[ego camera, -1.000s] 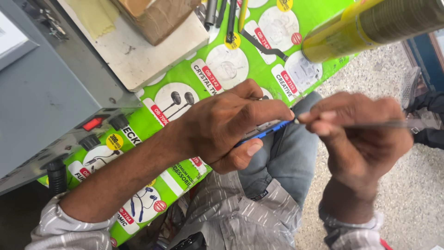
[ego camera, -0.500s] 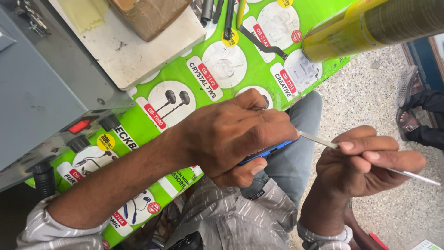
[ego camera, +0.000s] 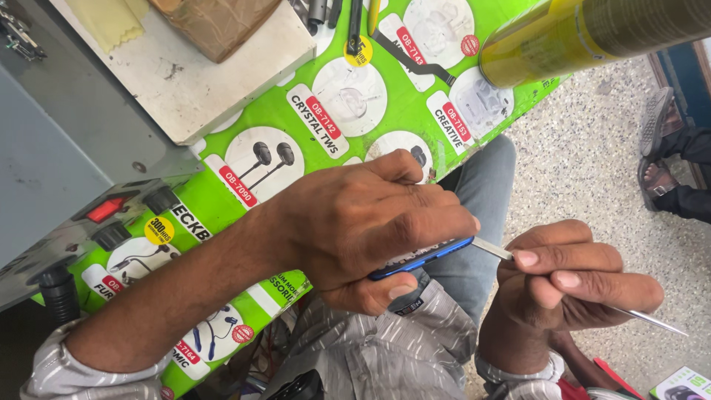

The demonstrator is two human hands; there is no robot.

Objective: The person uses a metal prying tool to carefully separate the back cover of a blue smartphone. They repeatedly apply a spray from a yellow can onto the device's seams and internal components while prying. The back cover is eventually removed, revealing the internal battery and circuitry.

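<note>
The blue phone (ego camera: 422, 259) sat edge-up over the lap, left hand (ego camera: 370, 230) clamped round it to keep it steady, while the right hand (ego camera: 570, 285) pinched a thin metal pick (ego camera: 492, 250) into its edge, just off the green bench (ego camera: 385, 96).

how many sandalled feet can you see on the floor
2. Both are at the right edge on the speckled floor: the upper foot shows its sandal sole, the lower foot lies just below it. They belong to another person; more may be hidden beyond the frame.
</note>
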